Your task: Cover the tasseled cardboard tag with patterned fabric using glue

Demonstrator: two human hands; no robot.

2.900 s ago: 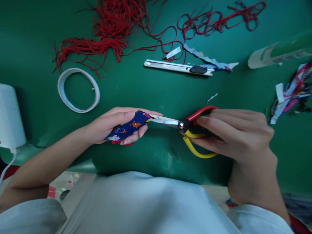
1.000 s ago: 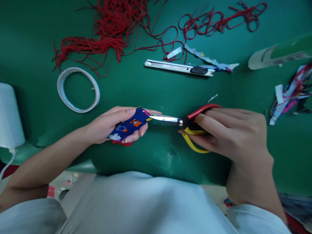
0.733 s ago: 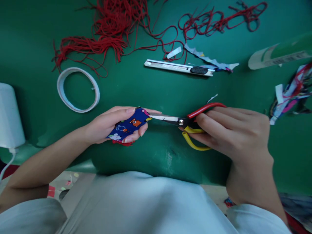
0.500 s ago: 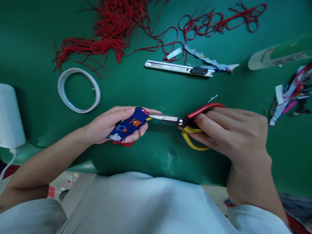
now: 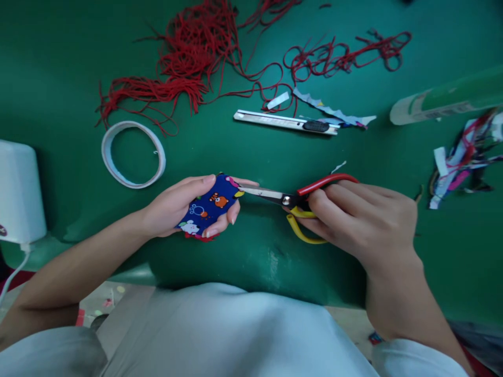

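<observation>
While left hand [image 5: 176, 209] grips patterned fabric [image 5: 210, 205], scissors [image 5: 291, 201] in right hand [image 5: 361, 222], tips touching

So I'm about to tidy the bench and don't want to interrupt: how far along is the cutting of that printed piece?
Done, it seems: trimmed strips lie by the knife, with more scraps at the right. In hand: the left hand holds the blue piece, and the right hand works the scissors, whose tips meet its edge. Left: I can't tell how much trimming remains. The red cord and tape lie untouched.
</observation>
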